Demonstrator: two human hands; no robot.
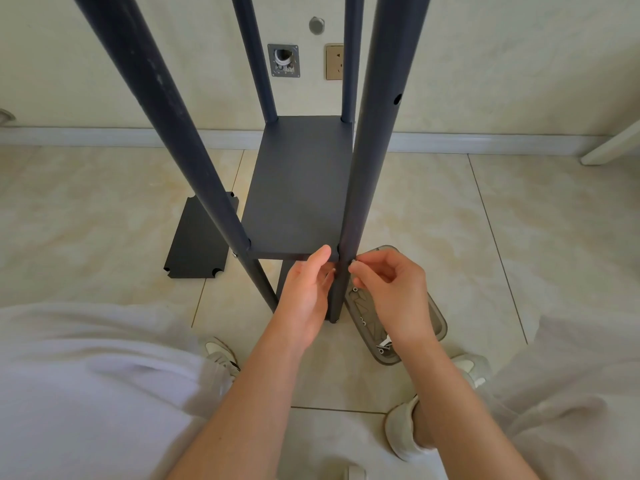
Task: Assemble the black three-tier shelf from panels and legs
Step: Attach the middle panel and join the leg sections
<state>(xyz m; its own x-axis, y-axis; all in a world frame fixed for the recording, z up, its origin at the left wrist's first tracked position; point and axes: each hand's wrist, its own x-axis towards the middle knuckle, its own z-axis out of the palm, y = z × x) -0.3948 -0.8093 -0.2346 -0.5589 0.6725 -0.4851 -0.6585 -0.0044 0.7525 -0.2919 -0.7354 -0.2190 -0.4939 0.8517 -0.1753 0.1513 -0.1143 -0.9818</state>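
The mounted panel [298, 188] sits low between four upright legs, its long axis running 12 to 6 o'clock away from us. Our left hand [306, 296] grips its near right corner, with the thumb on the front edge and the fingers curled beneath, against the near right leg [367, 161]. Our right hand [391, 292] is closed in a pinch, its fingertips meeting on a small bright fastener [352, 262], too small to identify with certainty.

The leg stands at 9 o'clock from those fingertips, just beside them, at panel height. Its own axis runs 12 to 6. We judge that the fastener must travel toward 9 o'clock, square to the leg. The right hand is the nearer one.

A spare panel [197, 240] lies on the floor at 8 o'clock from the mounted panel. A hardware tray [440, 317] lies at 3 o'clock from the leg's foot.
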